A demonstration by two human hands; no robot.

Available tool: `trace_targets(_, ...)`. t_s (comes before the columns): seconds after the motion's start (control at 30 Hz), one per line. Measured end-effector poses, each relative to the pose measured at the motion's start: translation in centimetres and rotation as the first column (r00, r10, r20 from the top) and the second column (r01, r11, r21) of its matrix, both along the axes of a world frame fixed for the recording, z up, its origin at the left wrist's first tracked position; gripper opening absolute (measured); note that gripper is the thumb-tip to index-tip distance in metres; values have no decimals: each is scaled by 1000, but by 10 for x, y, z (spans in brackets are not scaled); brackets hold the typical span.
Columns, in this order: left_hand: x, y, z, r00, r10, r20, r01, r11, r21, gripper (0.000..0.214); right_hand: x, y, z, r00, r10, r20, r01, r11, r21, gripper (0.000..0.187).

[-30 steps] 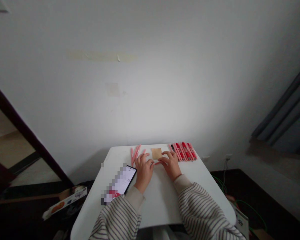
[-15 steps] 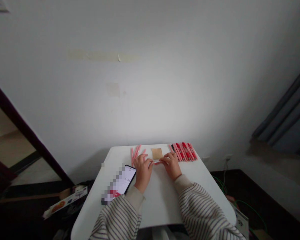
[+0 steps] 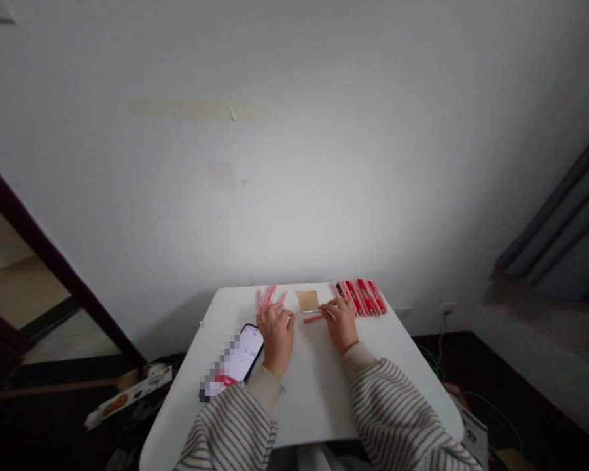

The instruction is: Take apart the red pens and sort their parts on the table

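My right hand [image 3: 341,322] is closed, its thumb and fingertips pinching the end of a thin pale rod that looks like a pen refill [image 3: 311,311]. Just below that rod, a pink pen barrel [image 3: 313,319] lies on the white table, its right end by my right fingers. My left hand [image 3: 277,330] is off the barrel, fingers loosely bent and thumb apart, with nothing visible in it. Several pink pen parts [image 3: 267,297] lie just beyond the left fingers, partly hidden by them. A tan square piece [image 3: 308,301] rests between the hands, at the rod's far side.
A row of red and pink pens [image 3: 366,299] lies at the table's back right corner. A phone [image 3: 243,353] lies left of my left forearm. The white table [image 3: 309,399] stands against the wall [image 3: 304,163]. Green cables [image 3: 495,412] run along the floor at right.
My left hand has let go of the rod's left end and moved slightly left, fingers loosening. My right hand has shifted slightly right and still pinches the rod. The pink barrel is more exposed.
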State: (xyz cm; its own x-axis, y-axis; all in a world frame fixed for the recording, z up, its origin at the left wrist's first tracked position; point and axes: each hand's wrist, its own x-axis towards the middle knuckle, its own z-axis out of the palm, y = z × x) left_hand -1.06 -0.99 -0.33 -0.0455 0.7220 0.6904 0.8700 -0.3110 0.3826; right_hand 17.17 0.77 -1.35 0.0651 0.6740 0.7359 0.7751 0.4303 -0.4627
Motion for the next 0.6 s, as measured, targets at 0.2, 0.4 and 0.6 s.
trace_targets(0.2, 0, 0, -2, 1000, -8, -7, 8, 1000, 4, 9, 0, 0, 0, 1000, 29, -6, -29, 1000, 1, 14)
trace_targets(0.4, 0, 1, -3, 999, -24, -21, 25, 999, 20, 8, 0, 0, -1, 999, 52, 2, -52, 998, -28, 16)
trace_targets(0.6, 0, 0, -2, 999, -25, -19, 26, 999, 28, 9, -1, -1, 0, 999, 51, 10, -51, 998, -34, 15)
